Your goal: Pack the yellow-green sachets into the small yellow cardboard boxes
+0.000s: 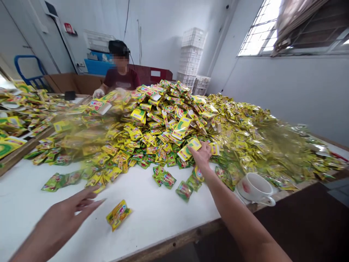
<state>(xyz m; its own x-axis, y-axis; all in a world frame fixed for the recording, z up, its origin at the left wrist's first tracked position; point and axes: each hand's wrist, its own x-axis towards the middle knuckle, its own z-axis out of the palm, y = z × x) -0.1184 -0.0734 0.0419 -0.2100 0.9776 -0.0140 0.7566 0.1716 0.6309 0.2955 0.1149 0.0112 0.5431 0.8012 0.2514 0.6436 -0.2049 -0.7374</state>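
Stretches the right hand (202,155) forward, palm down, with the thumb on a yellow box (184,154) and the other fingers curled beside it; cannot tell whether gripping that box or only pressing on it. Holds the left hand (65,213) low over the white tabletop (89,245), relaxed and unclosed, with fingers half bent and pointing toward yellow sachets (109,176). Shows the box tilted at the near foot of a heap of boxes (160,112), yellow with a white edge. Has an orange-yellow sachet (119,214) near the left thumb, green sachets (164,177) between the hands, and a white mug (252,193) crowding the right forearm at the table's edge. Faces the heap, tall enough to hide the lower body of a co-worker (122,74) in a dark red shirt. Meets shiny sachets (245,123) spread to the right, partly blurred, and more boxes to the left behind a wooden rail (16,156). Ends at stacked white crates (190,58), a blue trolley frame (27,56) and a barred window (257,31).
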